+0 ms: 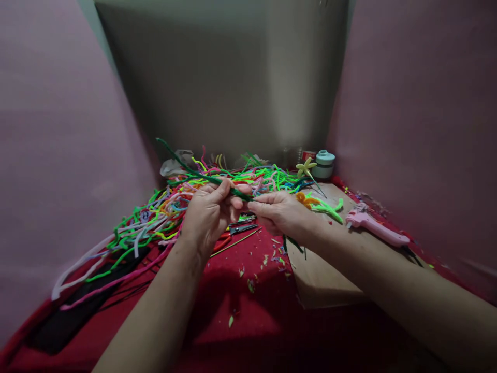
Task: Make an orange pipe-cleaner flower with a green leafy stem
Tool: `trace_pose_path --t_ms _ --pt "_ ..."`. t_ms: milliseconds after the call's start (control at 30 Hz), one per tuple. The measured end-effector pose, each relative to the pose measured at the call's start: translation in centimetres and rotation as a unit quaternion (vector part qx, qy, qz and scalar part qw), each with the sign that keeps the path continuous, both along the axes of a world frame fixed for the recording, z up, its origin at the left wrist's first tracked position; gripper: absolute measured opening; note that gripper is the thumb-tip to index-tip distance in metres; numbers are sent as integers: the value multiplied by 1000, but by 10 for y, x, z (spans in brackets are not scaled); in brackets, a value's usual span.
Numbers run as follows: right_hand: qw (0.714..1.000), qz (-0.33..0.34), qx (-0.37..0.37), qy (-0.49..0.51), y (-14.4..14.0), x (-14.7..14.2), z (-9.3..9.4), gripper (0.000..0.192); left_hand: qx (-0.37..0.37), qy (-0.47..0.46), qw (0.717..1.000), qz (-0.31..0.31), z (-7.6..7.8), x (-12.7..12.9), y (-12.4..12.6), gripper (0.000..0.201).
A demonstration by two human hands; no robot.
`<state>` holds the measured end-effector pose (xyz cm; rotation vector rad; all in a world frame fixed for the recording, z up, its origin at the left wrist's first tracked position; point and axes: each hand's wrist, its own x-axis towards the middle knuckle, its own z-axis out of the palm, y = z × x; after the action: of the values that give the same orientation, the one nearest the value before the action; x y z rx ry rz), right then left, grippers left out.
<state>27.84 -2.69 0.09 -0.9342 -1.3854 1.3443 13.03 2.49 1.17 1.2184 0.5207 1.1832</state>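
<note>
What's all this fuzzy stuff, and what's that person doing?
A person is holding a dark green fuzzy stem with both hands: the left hand and the right hand pinch it close together. A big tangled pile of colorful stems lies behind. Scissors rest on the red cloth, and a pink glue gun lies off to the right.

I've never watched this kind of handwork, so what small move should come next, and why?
Perhaps a small twist by the right hand, since it pinches the dark green pipe cleaner while the left hand grips it too.
</note>
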Motion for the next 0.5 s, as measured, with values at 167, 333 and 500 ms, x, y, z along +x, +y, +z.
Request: trace_pose_path --t_ms 167,333,500 --pt "989 44 -123 74 -12 2 -17 22 -48 -44 998 18 -3 0 8 18" --pt "992 19 -116 37 -25 -1 -29 23 -58 -23 998 18 -4 2 9 16" --pt "997 -8 -80 4 -42 -9 -34 21 -93 -20 995 -23 -7 4 6 16"
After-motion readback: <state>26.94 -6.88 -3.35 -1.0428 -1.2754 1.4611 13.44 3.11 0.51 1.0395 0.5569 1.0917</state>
